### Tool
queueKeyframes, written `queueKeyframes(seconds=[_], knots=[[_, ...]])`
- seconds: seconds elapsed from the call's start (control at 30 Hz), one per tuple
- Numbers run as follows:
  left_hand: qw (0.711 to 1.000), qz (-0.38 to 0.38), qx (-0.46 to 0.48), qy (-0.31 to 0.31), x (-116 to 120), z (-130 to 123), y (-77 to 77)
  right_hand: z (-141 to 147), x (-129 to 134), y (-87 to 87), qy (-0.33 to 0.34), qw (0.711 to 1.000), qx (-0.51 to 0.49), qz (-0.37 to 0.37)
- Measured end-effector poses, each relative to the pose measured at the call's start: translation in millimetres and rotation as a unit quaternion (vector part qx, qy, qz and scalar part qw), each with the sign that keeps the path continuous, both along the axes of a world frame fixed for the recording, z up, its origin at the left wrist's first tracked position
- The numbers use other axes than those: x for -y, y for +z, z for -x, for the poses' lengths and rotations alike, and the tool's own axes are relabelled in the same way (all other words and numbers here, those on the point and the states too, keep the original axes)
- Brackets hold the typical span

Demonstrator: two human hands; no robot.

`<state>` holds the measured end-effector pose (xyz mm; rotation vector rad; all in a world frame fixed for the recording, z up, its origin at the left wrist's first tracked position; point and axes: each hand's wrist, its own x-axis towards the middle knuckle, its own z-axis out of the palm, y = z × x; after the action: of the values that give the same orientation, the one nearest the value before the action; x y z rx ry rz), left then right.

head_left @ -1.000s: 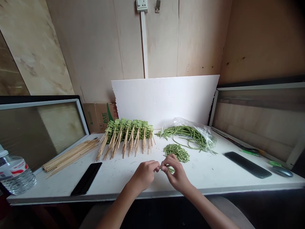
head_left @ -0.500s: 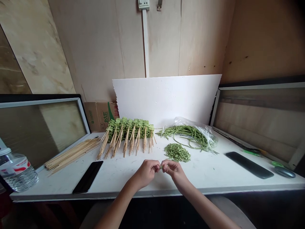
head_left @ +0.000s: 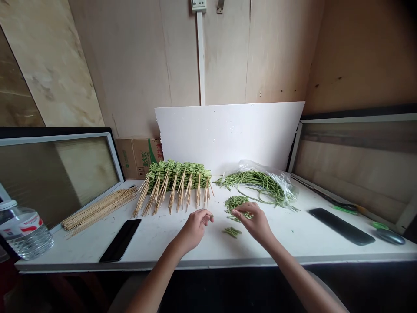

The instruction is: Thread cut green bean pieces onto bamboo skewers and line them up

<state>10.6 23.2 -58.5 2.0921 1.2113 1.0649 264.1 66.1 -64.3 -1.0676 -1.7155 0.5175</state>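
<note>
My left hand [head_left: 194,227] hovers over the front middle of the table, its fingers curled and tips pinched. A tiny dark speck shows at those fingertips, too small to name. My right hand [head_left: 256,221] is over the near side of a pile of short cut green bean pieces [head_left: 235,201], partly covering it. Its thumb and forefinger come together at the pile; whatever lies between them cannot be made out. Between the hands, nearer to me, lies a small group of cut bean pieces [head_left: 231,232] on the white table [head_left: 169,243].
Bean skewers [head_left: 179,178] are stacked at the back, sticks towards me. Bare bamboo skewers [head_left: 100,208], a phone [head_left: 120,241] and a water bottle [head_left: 24,230] are on the left. Long beans [head_left: 260,182] in a plastic bag lie behind the pile; a dark flat object [head_left: 341,226] lies right.
My hands were together around a small green piece and have parted. The right hand has moved right and away from me to the pile. The small group of bean pieces now shows.
</note>
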Motion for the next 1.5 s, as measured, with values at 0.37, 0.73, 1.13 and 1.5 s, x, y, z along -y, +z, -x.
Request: queueKeyframes(seconds=[0.37, 0.73, 1.13, 1.5], knots=[[0.999, -0.034, -0.003, 0.010, -5, -2, -8.9, 2, -12, -47.1, -0.092, 0.958, 0.270, 0.029], [0.990, -0.141, 0.029, 0.000, 6, -15, -0.1, 19, 24, 1.4, 0.161, 0.985, 0.064, 0.011], [0.987, -0.155, -0.044, 0.017, 10, -14, 3.9, 26, 33, 6.5, 0.135, 0.988, 0.025, -0.070], [0.976, -0.199, -0.088, -0.015, 15, -19, -0.2, 34, 37, 1.4, 0.174, 0.980, 0.021, -0.089]])
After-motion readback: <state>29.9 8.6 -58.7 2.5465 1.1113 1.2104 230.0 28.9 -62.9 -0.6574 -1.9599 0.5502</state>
